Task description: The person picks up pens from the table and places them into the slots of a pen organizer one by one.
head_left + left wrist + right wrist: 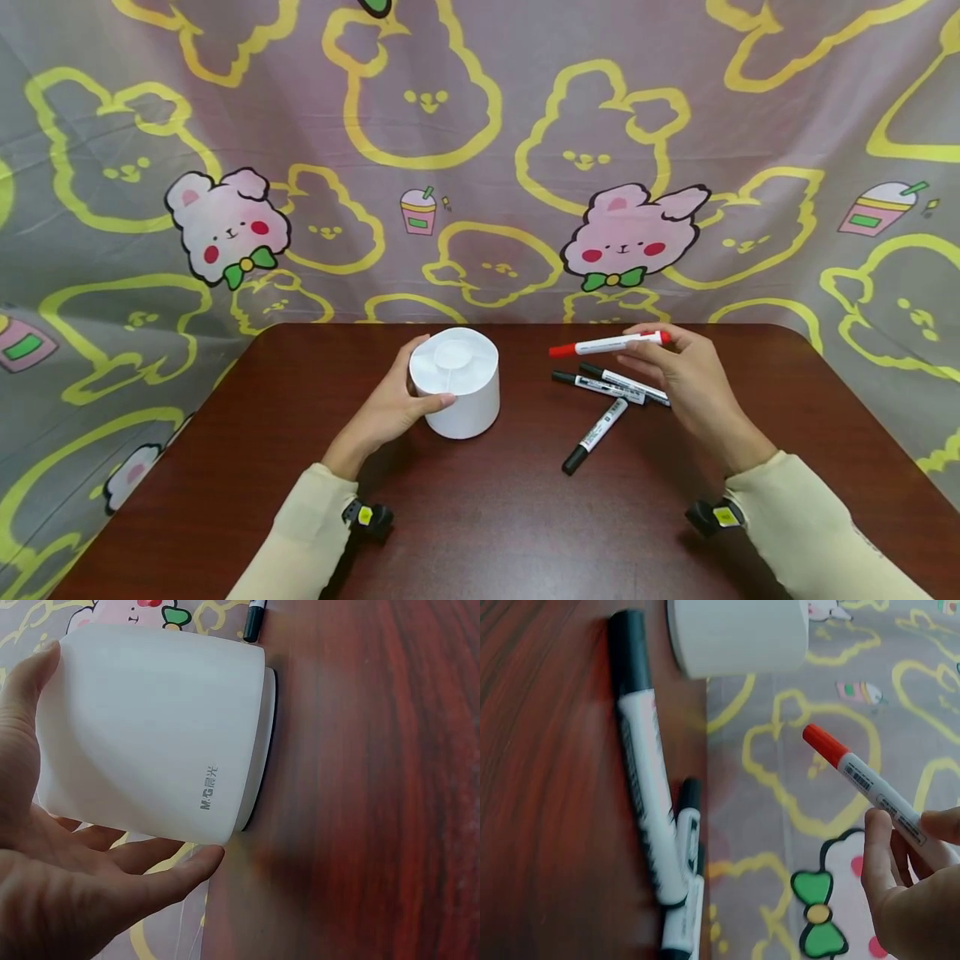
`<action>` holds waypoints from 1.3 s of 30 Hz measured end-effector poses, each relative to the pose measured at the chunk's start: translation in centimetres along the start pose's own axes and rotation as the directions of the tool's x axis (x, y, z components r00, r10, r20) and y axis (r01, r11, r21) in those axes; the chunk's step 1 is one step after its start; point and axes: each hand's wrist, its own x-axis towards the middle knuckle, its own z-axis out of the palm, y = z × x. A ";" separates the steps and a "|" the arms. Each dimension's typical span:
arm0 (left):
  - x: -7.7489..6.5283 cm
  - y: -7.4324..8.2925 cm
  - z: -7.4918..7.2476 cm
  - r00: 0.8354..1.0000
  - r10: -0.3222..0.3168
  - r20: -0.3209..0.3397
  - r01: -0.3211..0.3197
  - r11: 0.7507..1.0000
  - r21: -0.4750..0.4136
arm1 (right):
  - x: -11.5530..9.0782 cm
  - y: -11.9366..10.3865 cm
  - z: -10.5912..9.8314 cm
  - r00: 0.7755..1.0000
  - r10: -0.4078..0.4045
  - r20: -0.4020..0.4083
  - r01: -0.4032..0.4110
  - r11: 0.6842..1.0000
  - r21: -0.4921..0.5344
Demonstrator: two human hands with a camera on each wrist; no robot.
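Observation:
A white round pen holder (463,408) with inner dividers stands on the table. My left hand (390,400) grips its left side, thumb at the near rim and fingers round the far side; printed lettering shows on its wall in the left wrist view. Above the table on the right, my right hand (693,375) pinches a white marker with a red cap (600,345) near its rear end, the cap pointing left. Below it lie black-capped markers: one pointing toward me (596,436), one crossing behind it (607,388), and another farther back (633,385), partly hidden by my right hand.
The dark red-brown wooden table (495,517) has rounded far corners. Close behind its far edge hangs a grey curtain (480,192) with yellow outlined animals and pink rabbits. A black wrist device (367,517) sits at each cream sleeve.

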 end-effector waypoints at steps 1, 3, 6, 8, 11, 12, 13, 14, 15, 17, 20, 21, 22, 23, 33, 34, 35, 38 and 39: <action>0.0 0.0 0.0 1.000 -0.001 0.000 0.001 1.000 0.004 | 0.1 -0.1 0.4 1.000 -0.001 0.003 0.001 1.000 0.003; 0.0 0.0 0.0 1.000 -0.001 0.002 0.001 1.000 0.013 | 0.2 -0.2 1.2 1.000 -0.006 0.009 0.005 1.000 0.016; 0.0 0.0 -0.1 1.000 -0.002 0.002 0.002 1.000 0.022 | 0.5 -0.3 2.4 1.000 -0.010 0.020 0.009 0.999 0.052; 0.0 0.0 -0.1 1.000 0.000 0.006 0.000 1.000 0.016 | 0.6 -0.4 3.2 1.000 -0.006 0.027 0.005 0.998 0.058; 0.0 0.0 -0.1 1.000 -0.002 0.012 0.002 1.000 -0.003 | 0.8 -0.5 4.4 0.999 0.004 0.033 -0.006 0.999 0.053; 0.0 0.0 -0.1 1.000 -0.001 0.014 0.001 1.000 -0.008 | 0.8 -0.6 4.8 0.999 0.008 0.037 -0.009 0.999 0.049; 0.0 0.0 -0.1 1.000 0.000 0.017 0.000 1.000 -0.012 | 0.8 -0.6 5.1 0.999 0.012 0.040 -0.014 0.999 0.042; 0.0 0.0 -0.1 1.000 -0.001 0.016 0.001 1.000 -0.014 | 0.9 -0.6 5.5 0.999 0.017 0.045 -0.018 0.999 0.034; 0.0 0.1 -0.1 1.000 -0.002 0.014 0.003 1.000 -0.013 | 1.0 -0.6 5.8 0.999 0.020 0.050 -0.021 0.999 0.031; -0.1 0.1 -0.1 1.000 -0.002 0.011 0.002 1.000 -0.008 | 1.1 -0.6 6.5 0.998 0.028 0.063 -0.029 0.999 0.021; -0.1 0.0 -0.1 1.000 -0.002 0.007 0.002 1.000 0.001 | 1.4 -0.4 7.3 0.996 0.034 0.080 -0.035 0.999 0.016; -0.1 0.0 -0.1 1.000 -0.002 0.007 0.002 1.000 0.005 | 1.4 -0.3 7.5 0.996 0.035 0.086 -0.036 0.999 0.018; -0.1 0.0 -0.1 1.000 0.000 0.010 0.000 1.000 0.007 | 1.5 -0.2 7.7 0.995 0.036 0.092 -0.037 0.999 0.018; -0.1 0.0 -0.1 1.000 0.000 0.010 0.000 1.000 0.006 | 1.6 -0.2 7.9 0.995 0.036 0.096 -0.038 0.999 0.018; 0.0 0.0 -0.1 1.000 -0.004 0.021 0.004 1.000 0.011 | 2.0 0.6 9.7 0.992 0.042 0.123 -0.041 0.999 -0.005; 0.0 0.0 -0.1 1.000 -0.003 0.020 0.003 1.000 0.012 | 2.1 0.7 9.8 0.992 0.039 0.122 -0.038 0.999 -0.008; 0.0 0.0 -0.1 1.000 0.000 0.020 0.000 1.000 0.012 | 2.2 0.8 10.0 0.992 0.035 0.121 -0.033 0.999 -0.014; 0.0 0.1 0.0 1.000 0.006 0.023 -0.007 1.000 0.019 | 2.5 1.2 10.3 0.994 0.031 0.107 -0.027 0.999 -0.035; 0.0 0.1 0.0 1.000 0.005 0.024 -0.006 1.000 0.021 | 2.6 1.2 10.4 0.994 0.030 0.101 -0.026 0.999 -0.044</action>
